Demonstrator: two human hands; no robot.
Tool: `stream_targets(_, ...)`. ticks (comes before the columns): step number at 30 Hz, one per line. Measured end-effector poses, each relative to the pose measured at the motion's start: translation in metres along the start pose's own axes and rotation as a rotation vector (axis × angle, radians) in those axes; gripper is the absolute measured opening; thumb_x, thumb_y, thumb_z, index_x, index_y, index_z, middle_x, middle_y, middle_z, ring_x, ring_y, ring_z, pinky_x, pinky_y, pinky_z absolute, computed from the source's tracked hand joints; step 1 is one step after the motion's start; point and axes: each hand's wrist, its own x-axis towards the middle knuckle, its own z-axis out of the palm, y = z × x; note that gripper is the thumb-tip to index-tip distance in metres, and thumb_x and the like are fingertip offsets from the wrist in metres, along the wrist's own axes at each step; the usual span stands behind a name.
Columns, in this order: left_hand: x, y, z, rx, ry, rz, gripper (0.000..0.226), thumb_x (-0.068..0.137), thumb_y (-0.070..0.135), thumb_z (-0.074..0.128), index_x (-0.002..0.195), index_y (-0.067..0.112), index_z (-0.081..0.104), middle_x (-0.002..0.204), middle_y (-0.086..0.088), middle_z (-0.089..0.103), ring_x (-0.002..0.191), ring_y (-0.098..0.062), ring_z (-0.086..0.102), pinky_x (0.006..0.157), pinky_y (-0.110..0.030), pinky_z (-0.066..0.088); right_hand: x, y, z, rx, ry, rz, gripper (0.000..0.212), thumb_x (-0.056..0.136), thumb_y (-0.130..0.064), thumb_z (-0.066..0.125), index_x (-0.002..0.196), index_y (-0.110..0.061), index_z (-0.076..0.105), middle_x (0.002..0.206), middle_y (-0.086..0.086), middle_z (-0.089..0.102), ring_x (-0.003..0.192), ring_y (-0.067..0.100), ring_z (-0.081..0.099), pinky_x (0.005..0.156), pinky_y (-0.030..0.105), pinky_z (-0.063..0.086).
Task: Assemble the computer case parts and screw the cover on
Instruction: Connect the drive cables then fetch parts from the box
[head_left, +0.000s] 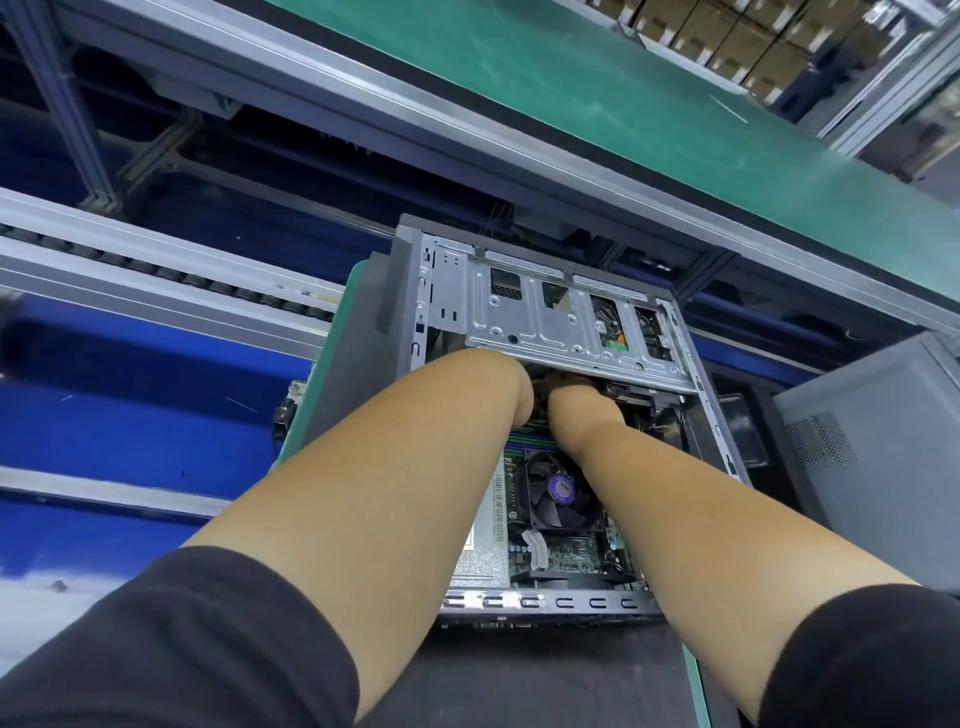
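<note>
An open computer case (415, 291) lies on its side on a dark pallet, its cover off. Inside I see the motherboard with a black fan (558, 493) and a silver drive cage (550, 317) across the far half. Both my forearms reach into the case. My left hand (511, 384) and my right hand (571, 392) go under the near edge of the drive cage, close together. Their fingers are hidden beneath the cage, so what they hold does not show.
A grey side panel (872, 462) with a vent grille stands to the right of the case. A green conveyor belt (649, 104) runs across the back, with cardboard boxes (737, 36) beyond it. Aluminium rails and blue surfaces lie to the left.
</note>
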Motion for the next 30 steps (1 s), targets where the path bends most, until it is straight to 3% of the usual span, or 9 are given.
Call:
stream_targets(4,-0.0018,0.0015,-0.0001,0.019,0.003,0.000,0.022,0.091,0.011,0.053,0.112,0.012,0.060,0.101,-0.007,0.052,0.073,-0.022,0.053,0.073,-0.035,0.045,0.0003,-0.0006,0.0017,0.010,0.037,-0.014,0.034,0.092,0.000,0.049,0.123,-0.012,0.056,0.114,0.013,0.059,0.102,0.037,0.059,0.076,0.043,0.044)
stream_targets(9,-0.0040,0.0008,0.0000,0.020,-0.022,-0.002,0.031,0.089,0.010,0.055,0.119,0.009,0.062,0.112,-0.009,0.051,0.089,-0.029,0.055,0.076,-0.037,0.047,0.0006,0.0016,0.0042,-0.017,0.053,-0.026,0.029,0.092,0.000,0.049,0.117,-0.011,0.058,0.088,0.004,0.044,0.090,0.034,0.052,0.074,0.042,0.043)
stream_targets(15,-0.0051,0.0008,-0.0007,0.001,-0.004,-0.013,0.036,0.091,0.011,0.055,0.127,0.009,0.059,0.115,-0.009,0.049,0.087,-0.028,0.054,0.074,-0.036,0.046,0.0007,0.0041,0.0058,-0.018,0.053,-0.036,0.032,0.093,0.000,0.046,0.121,-0.010,0.059,0.110,0.013,0.059,0.103,0.037,0.059,0.075,0.042,0.043)
stream_targets(18,-0.0053,0.0019,-0.0005,-0.006,-0.001,-0.005,0.037,0.092,0.010,0.053,0.129,0.007,0.057,0.113,-0.009,0.048,0.089,-0.028,0.052,0.077,-0.036,0.045,0.0025,0.0036,0.0065,-0.012,0.050,-0.045,0.036,0.093,0.000,0.046,0.124,-0.013,0.058,0.108,0.011,0.059,0.099,0.036,0.058,0.074,0.042,0.043)
stream_targets(23,-0.0063,0.0026,-0.0009,-0.031,0.015,-0.021,0.028,0.092,0.011,0.053,0.119,0.012,0.059,0.107,-0.010,0.049,0.072,-0.023,0.052,0.073,-0.036,0.045,0.0044,0.0045,0.0065,0.049,0.066,-0.081,0.035,0.094,-0.007,0.043,0.124,-0.018,0.058,0.113,0.012,0.061,0.097,0.035,0.060,0.077,0.039,0.046)
stream_targets(27,-0.0057,0.0026,0.0001,-0.032,0.019,-0.024,0.036,0.091,0.011,0.054,0.126,0.008,0.058,0.109,-0.010,0.050,0.083,-0.027,0.053,0.074,-0.036,0.045,0.0051,0.0047,0.0051,0.064,0.044,-0.067,0.042,0.093,-0.004,0.042,0.129,-0.019,0.057,0.117,0.013,0.061,0.101,0.035,0.060,0.077,0.039,0.045)
stream_targets(30,-0.0058,0.0027,0.0008,-0.015,0.009,-0.023,0.037,0.091,0.011,0.056,0.127,0.008,0.059,0.111,-0.009,0.050,0.087,-0.028,0.053,0.074,-0.036,0.045,0.0063,0.0039,0.0020,0.081,0.000,-0.038,0.042,0.094,-0.002,0.044,0.132,-0.016,0.056,0.123,0.015,0.059,0.108,0.037,0.060,0.086,0.044,0.047)
